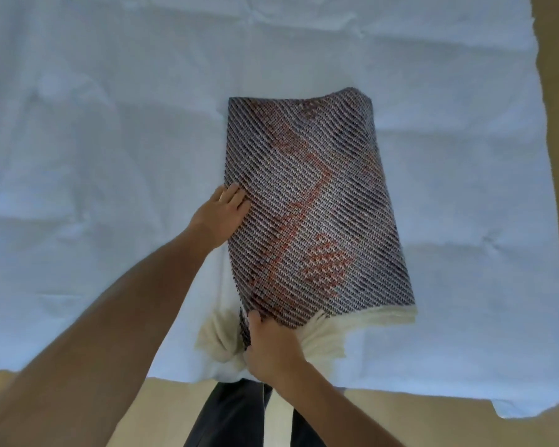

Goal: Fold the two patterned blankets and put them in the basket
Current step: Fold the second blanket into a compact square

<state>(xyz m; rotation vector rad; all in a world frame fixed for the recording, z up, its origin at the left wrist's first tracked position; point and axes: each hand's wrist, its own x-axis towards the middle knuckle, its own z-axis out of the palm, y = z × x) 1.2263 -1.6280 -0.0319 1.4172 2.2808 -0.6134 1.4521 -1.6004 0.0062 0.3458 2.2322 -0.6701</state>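
Dim, cool, even light; source not discernible. White bedcover (110,156) reads bluish-grey with soft crease shading and no glare. Faint shadow beside the forearms. Whole picture soft, far edge blurred. Wide-angle bending curves the bedcover's right and near edges. Blanket (313,204) weave shows moiré shimmer.

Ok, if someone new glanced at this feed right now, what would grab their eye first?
The dark patterned blanket, folded into a long rectangle with a reddish motif, lies mid-frame on the white bed cover. The left hand rests on its left edge, while the right hand grips its near corner, where cream backing bunches out. No basket or second blanket is in view.
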